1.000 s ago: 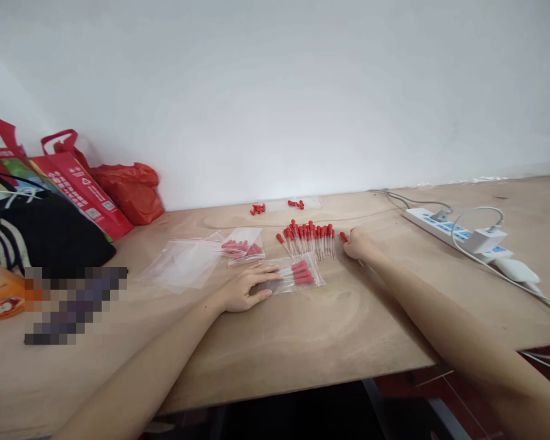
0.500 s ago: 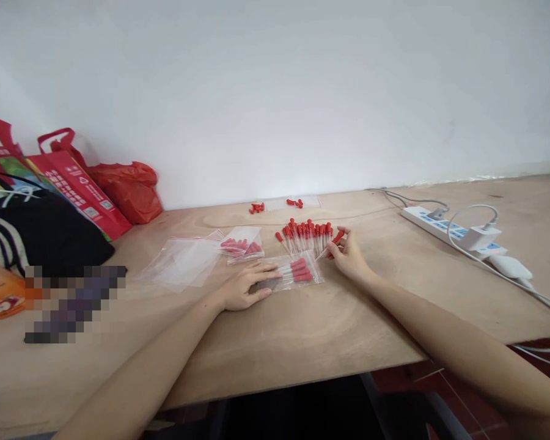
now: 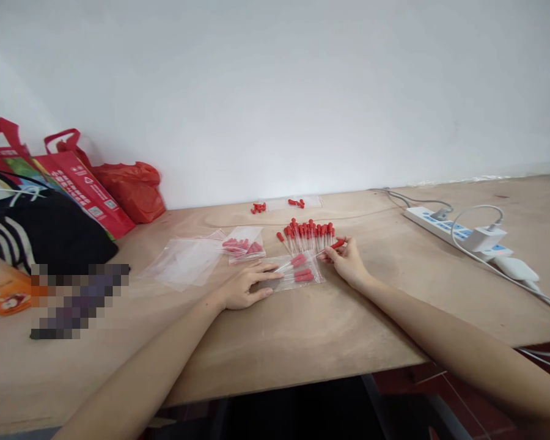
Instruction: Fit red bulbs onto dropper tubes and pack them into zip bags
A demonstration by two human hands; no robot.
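My left hand [image 3: 250, 286] lies on a clear zip bag [image 3: 318, 278], fingers stretched out over its left part. A few glass droppers with red rubber bulbs [image 3: 304, 275] lie inside this bag. My right hand [image 3: 348, 264] pinches another dropper by its red bulb [image 3: 338, 243], just right of the bag. The held dropper's glass tube points left over the bag's upper right corner; whether its tip is inside I cannot tell. Right behind the bag, several more droppers [image 3: 307, 231] lie in a row, bulbs toward the wall.
Flat zip bags [image 3: 183, 263] and a bag of red bulbs [image 3: 242, 244] lie to the left. Loose red bulbs [image 3: 258, 208] sit near the wall. A power strip [image 3: 440, 227] with cables is at right. Red shopping bags [image 3: 82, 183] and a black cloth item [image 3: 64, 232] stand far left.
My right hand has lowered the dropper from a steep tilt to a flatter one, its tube now toward the bag. The droppers in the bag have shifted. The left hand stays put.
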